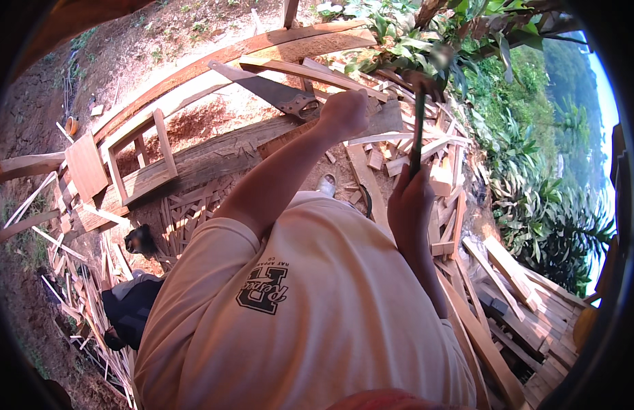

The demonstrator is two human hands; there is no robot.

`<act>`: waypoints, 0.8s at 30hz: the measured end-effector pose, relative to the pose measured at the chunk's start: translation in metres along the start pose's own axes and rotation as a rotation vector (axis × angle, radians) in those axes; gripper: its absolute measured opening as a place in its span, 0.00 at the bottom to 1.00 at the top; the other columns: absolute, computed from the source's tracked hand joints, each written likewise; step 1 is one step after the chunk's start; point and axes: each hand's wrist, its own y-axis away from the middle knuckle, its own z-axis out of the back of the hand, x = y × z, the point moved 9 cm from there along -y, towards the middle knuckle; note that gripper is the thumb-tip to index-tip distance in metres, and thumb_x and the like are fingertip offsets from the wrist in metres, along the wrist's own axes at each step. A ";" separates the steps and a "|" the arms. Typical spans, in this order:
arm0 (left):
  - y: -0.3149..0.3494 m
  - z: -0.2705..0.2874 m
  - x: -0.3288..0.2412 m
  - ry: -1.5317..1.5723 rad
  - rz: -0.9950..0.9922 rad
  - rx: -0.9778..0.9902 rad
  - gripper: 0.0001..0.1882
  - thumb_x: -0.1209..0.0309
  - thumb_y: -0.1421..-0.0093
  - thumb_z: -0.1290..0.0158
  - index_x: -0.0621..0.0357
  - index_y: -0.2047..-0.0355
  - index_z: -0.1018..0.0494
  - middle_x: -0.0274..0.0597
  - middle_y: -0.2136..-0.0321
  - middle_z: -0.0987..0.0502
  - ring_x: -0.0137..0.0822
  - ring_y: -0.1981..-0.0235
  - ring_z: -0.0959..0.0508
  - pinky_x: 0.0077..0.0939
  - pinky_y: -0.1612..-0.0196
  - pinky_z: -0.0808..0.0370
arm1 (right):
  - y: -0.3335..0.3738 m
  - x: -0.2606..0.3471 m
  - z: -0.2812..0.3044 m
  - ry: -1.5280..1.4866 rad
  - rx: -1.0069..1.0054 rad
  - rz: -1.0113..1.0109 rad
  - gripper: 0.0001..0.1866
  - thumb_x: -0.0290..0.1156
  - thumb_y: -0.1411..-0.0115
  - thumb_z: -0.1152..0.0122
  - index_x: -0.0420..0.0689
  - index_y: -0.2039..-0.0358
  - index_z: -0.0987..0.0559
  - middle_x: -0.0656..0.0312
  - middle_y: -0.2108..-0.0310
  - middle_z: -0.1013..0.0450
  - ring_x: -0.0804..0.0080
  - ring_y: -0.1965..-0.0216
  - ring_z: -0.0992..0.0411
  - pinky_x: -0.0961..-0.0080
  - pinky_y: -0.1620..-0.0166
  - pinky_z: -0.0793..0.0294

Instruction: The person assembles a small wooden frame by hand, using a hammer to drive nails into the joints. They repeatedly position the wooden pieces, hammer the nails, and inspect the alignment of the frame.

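My right hand (411,196) is wrapped around the dark handle of a hammer (418,133), raised upright with its head toward the far side. To its left, my left hand (344,113) is closed in a fist over the thick timber. What lies inside those fingers, if anything, is hidden. A handsaw (272,91) with a dark handle rests just left of the fist, its blade pointing away to the left. Close to the fist's far side runs a narrow board (296,72). Below the wrist, a thick weathered beam (221,154) extends leftward.
A small wooden frame (166,145) stands on the beam at left, beside a flat panel (86,166). Offcuts (436,154) lie heaped around my right hand. Another person in dark clothing (134,307) is at lower left. Stacked planks (528,314) lie at right, with leafy plants (535,178) beyond.
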 end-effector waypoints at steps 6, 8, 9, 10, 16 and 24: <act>0.004 0.003 0.002 -0.035 -0.025 -0.006 0.18 0.67 0.46 0.37 0.65 0.57 0.23 0.58 0.66 0.16 0.57 0.60 0.14 0.51 0.55 0.17 | 0.001 0.021 0.035 -0.105 -0.088 0.049 0.10 0.31 0.24 0.46 0.36 0.61 0.30 0.45 0.79 0.27 0.41 0.78 0.26 0.50 0.73 0.33; 0.003 0.008 0.002 -0.033 0.002 -0.016 0.16 0.69 0.48 0.37 0.64 0.59 0.21 0.59 0.67 0.15 0.57 0.61 0.13 0.50 0.55 0.16 | 0.006 0.037 0.060 -0.137 -0.193 0.105 0.08 0.29 0.25 0.45 0.37 0.60 0.31 0.49 0.80 0.30 0.49 0.80 0.27 0.55 0.75 0.34; 0.001 0.007 0.003 -0.040 -0.003 -0.029 0.17 0.69 0.48 0.37 0.64 0.59 0.21 0.59 0.66 0.15 0.56 0.61 0.13 0.50 0.55 0.16 | 0.007 0.043 0.066 -0.175 -0.240 0.138 0.08 0.29 0.25 0.45 0.37 0.60 0.31 0.49 0.80 0.31 0.50 0.80 0.27 0.56 0.75 0.33; 0.001 0.006 0.005 -0.048 -0.008 -0.043 0.17 0.69 0.48 0.37 0.64 0.59 0.21 0.59 0.66 0.15 0.56 0.61 0.13 0.50 0.55 0.16 | 0.006 0.036 0.055 -0.189 -0.232 0.129 0.09 0.29 0.25 0.46 0.37 0.61 0.31 0.48 0.79 0.30 0.46 0.79 0.26 0.53 0.74 0.32; -0.003 0.005 -0.001 -0.063 -0.042 -0.010 0.18 0.67 0.45 0.37 0.65 0.57 0.22 0.58 0.65 0.15 0.56 0.61 0.13 0.50 0.56 0.16 | -0.005 -0.018 -0.016 -0.041 0.064 -0.029 0.10 0.30 0.25 0.47 0.36 0.62 0.31 0.40 0.77 0.26 0.31 0.73 0.25 0.44 0.71 0.31; -0.004 0.006 0.006 -0.059 0.008 0.016 0.20 0.62 0.43 0.35 0.62 0.56 0.24 0.57 0.65 0.15 0.57 0.60 0.14 0.52 0.55 0.17 | 0.006 0.013 0.033 -0.260 -0.216 0.147 0.08 0.28 0.26 0.44 0.37 0.55 0.31 0.47 0.79 0.29 0.43 0.77 0.25 0.53 0.73 0.31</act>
